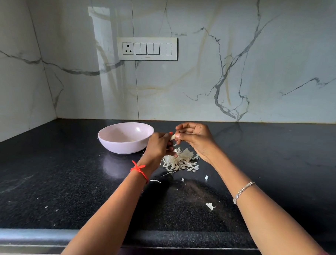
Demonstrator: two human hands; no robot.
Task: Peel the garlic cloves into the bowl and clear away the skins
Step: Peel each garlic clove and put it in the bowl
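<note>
Garlic clove [172, 136] is held mid-frame over the black counter [55, 180]. The pink bowl [120, 147] is kept just left, presumably for peeled cloves; the skin pile [183, 160] is let fall beneath. The clove is pinched by both left hand [158, 146] and right hand [196, 137], fingers curled, seemingly for stripping.

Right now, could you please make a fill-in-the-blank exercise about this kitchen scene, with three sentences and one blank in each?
1. The left hand and the right hand pinch one garlic clove between them, and the pile of skins lies to the ____ of the bowl.
2. The counter is ____ in colour.
3. A red thread is tied around the ____ wrist.

Missing words: right; black; left.
</note>
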